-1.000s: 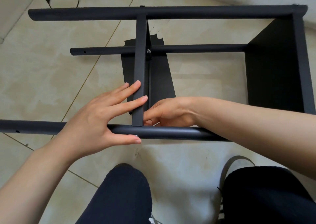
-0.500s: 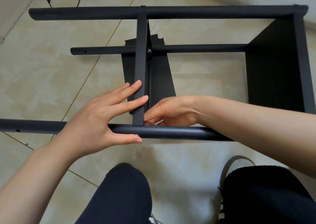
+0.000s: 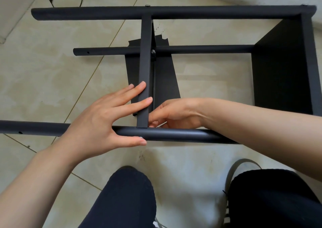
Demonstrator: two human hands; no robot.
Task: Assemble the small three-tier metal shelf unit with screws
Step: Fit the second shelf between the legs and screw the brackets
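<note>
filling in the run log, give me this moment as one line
stage: fixing middle shelf to near pole | left hand: flat on shelf edge, thumb under pole | right hand: fingers curled at joint, screw unseen

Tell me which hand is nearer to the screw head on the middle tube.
Right, narrowly. The right hand is tucked under the middle shelf edge below the screw head; the left hand lies lower left, fingers on that edge.

Three black round tubes [image 3: 174, 12] lie across the floor [image 3: 43, 79], joined by two flat shelf panels [image 3: 282, 67]. Two hands [image 3: 97, 125] and two dark-trousered legs [image 3: 125, 198] show, and perhaps two screw heads [image 3: 153, 51].
</note>
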